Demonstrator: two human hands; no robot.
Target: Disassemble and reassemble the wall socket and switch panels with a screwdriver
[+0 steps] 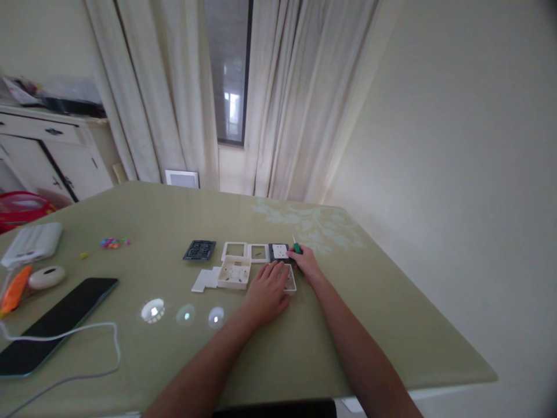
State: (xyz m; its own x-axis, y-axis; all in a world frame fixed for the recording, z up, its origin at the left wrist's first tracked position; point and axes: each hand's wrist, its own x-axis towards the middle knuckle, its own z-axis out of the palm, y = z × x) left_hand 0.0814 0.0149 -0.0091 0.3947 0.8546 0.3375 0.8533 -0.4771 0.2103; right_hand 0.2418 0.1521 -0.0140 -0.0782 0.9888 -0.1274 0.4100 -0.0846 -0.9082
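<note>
Tell the clock from the middle of the left hand (267,287). Closest, far over at 9 o'clock on the smooth, pale green table (383,331), lies a long, flat, black slab (61,322). The left hand rests over an open, white, plastic box (292,283) that peeks out at 3 o'clock. Its fingers lie side by side; I can't tell if they squeeze the box. Another open, square, white plastic box (235,284) sits at 10 o'clock. The right hand (307,261), at 2 o'clock, pinches a small screwdriver with a green handle (297,248), its thin tip pointing up toward 11. At 1 o'clock, just by the right fingertips, lies a white, square socket with a dark border (279,251). Two thin, square, white frames (248,251) are around 11.
</note>
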